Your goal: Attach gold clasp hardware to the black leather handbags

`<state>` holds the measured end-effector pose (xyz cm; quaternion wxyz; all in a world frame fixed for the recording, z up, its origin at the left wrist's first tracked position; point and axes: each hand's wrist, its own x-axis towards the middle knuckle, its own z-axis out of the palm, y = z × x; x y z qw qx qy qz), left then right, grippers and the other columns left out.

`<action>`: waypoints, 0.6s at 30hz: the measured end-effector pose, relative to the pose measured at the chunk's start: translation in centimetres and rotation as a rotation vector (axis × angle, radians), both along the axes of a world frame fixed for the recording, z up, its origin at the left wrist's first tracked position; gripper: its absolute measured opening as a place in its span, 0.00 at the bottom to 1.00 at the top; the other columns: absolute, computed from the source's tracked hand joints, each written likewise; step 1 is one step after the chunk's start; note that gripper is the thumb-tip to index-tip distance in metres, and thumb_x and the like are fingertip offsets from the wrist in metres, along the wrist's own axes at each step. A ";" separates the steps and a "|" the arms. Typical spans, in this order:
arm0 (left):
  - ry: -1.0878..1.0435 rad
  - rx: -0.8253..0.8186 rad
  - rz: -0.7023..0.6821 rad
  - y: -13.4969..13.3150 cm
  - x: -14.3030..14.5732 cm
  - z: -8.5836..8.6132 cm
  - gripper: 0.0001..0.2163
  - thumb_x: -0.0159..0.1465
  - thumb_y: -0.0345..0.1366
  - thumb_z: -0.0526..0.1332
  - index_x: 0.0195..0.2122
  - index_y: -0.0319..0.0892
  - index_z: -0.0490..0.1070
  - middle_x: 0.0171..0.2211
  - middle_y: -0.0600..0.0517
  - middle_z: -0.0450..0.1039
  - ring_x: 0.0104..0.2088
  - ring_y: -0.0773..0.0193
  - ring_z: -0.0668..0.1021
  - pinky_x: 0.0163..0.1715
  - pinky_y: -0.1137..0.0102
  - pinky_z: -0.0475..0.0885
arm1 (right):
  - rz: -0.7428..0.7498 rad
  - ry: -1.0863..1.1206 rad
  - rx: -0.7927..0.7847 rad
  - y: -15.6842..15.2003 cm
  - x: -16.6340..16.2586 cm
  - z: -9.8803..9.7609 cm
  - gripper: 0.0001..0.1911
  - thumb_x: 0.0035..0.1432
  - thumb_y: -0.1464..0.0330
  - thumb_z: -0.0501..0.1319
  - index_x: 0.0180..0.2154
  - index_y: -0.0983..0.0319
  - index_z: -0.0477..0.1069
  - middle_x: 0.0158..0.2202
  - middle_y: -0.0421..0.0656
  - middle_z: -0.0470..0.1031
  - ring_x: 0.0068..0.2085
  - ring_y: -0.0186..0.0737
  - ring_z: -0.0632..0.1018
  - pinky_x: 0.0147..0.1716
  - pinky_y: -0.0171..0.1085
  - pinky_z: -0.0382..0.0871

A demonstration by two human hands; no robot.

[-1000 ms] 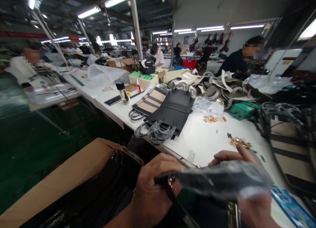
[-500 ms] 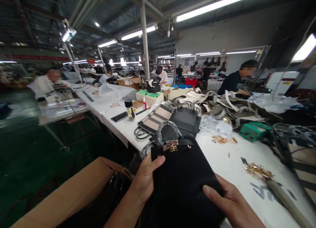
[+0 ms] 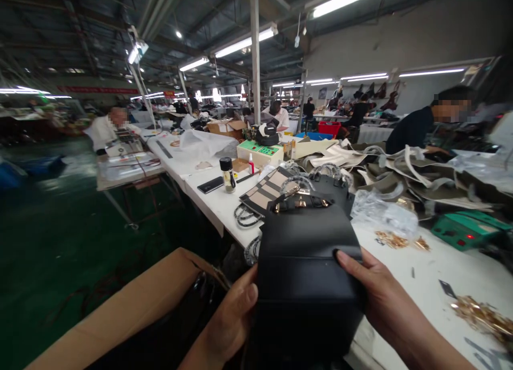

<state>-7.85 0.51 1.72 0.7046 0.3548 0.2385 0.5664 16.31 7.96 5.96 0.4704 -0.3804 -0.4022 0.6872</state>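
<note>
I hold a black leather handbag [image 3: 306, 268] upright in front of me with both hands. It has a gold clasp and a wrapped handle at its top. My left hand [image 3: 234, 319] grips its lower left edge, thumb on the front. My right hand [image 3: 379, 300] clasps its right side, thumb laid across the front panel. Below the left hand stands an open cardboard box [image 3: 124, 311] lined with black plastic.
A long white table [image 3: 417, 284] carries more black and striped bags [image 3: 266, 191], gold fittings [image 3: 398, 240], a green device [image 3: 460, 231], a bottle [image 3: 228, 175] and a phone [image 3: 210, 185]. A person in black [image 3: 417, 128] works across it; others sit further back. A green floor lies to the left.
A second ago both hands held a plastic-wrapped piece low down. The black bag came up into view, and both hands have since shifted their grip lower on it. The camera has tilted up.
</note>
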 end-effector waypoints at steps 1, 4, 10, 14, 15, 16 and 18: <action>0.000 -0.005 0.035 0.3 -0.4 0.5 0.25 0.66 0.46 0.60 0.62 0.44 0.66 0.54 0.40 0.75 0.54 0.46 0.77 0.58 0.53 0.67 | 0.034 -0.005 -0.005 -0.1 -0.7 -0.1 0.26 0.53 0.58 0.70 0.53 0.57 0.74 0.46 0.49 0.81 0.43 0.53 0.82 0.44 0.50 0.76; 0.028 -0.052 0.117 1.0 -0.8 2.0 0.23 0.65 0.41 0.62 0.60 0.44 0.68 0.52 0.41 0.76 0.52 0.47 0.79 0.56 0.54 0.70 | 0.116 -0.025 -0.016 -0.4 -2.3 -0.8 0.26 0.54 0.55 0.69 0.52 0.59 0.75 0.45 0.49 0.81 0.45 0.55 0.81 0.46 0.51 0.75; 0.321 -0.080 0.400 -0.2 0.1 4.9 0.22 0.66 0.38 0.62 0.61 0.44 0.66 0.54 0.44 0.75 0.54 0.49 0.77 0.57 0.55 0.70 | -0.198 -0.460 0.324 -0.2 -3.2 -2.2 0.41 0.49 0.53 0.71 0.62 0.55 0.64 0.58 0.49 0.72 0.54 0.54 0.75 0.54 0.52 0.70; 0.850 0.133 0.544 -1.5 0.4 6.2 0.23 0.68 0.41 0.58 0.65 0.49 0.62 0.59 0.45 0.70 0.57 0.50 0.74 0.58 0.56 0.70 | 0.082 -0.445 0.526 -1.8 -5.2 0.3 0.39 0.50 0.54 0.71 0.62 0.53 0.65 0.58 0.48 0.71 0.48 0.50 0.78 0.45 0.46 0.76; 1.010 0.225 0.564 -1.7 0.4 6.5 0.25 0.67 0.41 0.59 0.65 0.50 0.61 0.60 0.45 0.68 0.57 0.49 0.74 0.56 0.56 0.71 | 0.217 -0.352 0.509 -2.3 -6.1 1.3 0.39 0.50 0.54 0.71 0.62 0.53 0.65 0.58 0.48 0.72 0.48 0.50 0.78 0.45 0.46 0.76; 1.166 0.328 0.591 -1.8 0.5 6.6 0.27 0.65 0.42 0.61 0.66 0.50 0.60 0.60 0.44 0.67 0.57 0.48 0.74 0.54 0.56 0.73 | 0.319 -0.258 0.482 -2.7 -7.0 2.1 0.39 0.51 0.53 0.71 0.62 0.53 0.65 0.58 0.47 0.72 0.50 0.50 0.78 0.48 0.46 0.75; 1.437 0.504 0.674 -1.7 0.5 6.9 0.32 0.60 0.42 0.65 0.66 0.50 0.60 0.61 0.43 0.65 0.56 0.44 0.73 0.52 0.54 0.74 | 0.384 -0.111 0.414 -2.9 -8.8 3.4 0.35 0.53 0.52 0.69 0.60 0.55 0.68 0.57 0.47 0.74 0.55 0.51 0.76 0.56 0.49 0.70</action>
